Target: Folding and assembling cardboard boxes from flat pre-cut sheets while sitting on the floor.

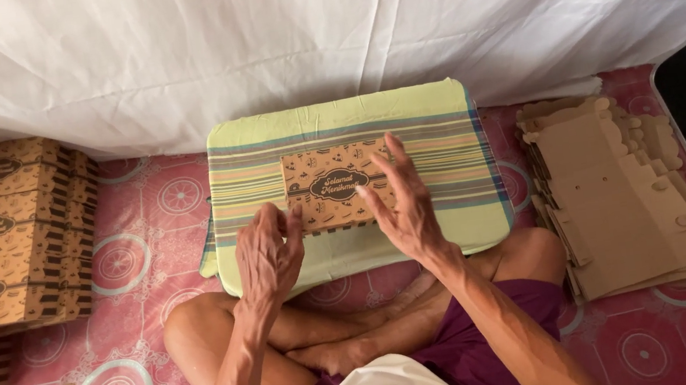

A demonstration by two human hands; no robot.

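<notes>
crossed bare legs and a lap in purple shorts are seen at the bottom edge, with a white shirt hem cut off by the frame. both forearms reach forward from there.

the left hand (270, 255) is held over the near edge of a folded brown cardboard box (333, 187), fingers loosely curled downward; whether its fingertips touch the box cannot be told. the right hand (402, 202) is spread wide and flat, fingers splayed, hovering over or resting on the box's right end, and that end is hidden beneath it. nothing is gripped by either hand.

the box lies flat in the middle of a green striped cushion (432, 132), which is set on a pink patterned mat (146, 236) just ahead of the knees. a dark oval label and small printed figures are seen on the box lid; its near edge is partly covered by the fingers.

to the left, a stack of finished brown boxes (4, 233) is piled in rows, its far side cut off by the frame. to the right, a pile of flat unfolded cardboard blanks (626, 199) lies on the mat. a white draped sheet (321, 28) fills the background. a dark area at the far right cannot be made out.
</notes>
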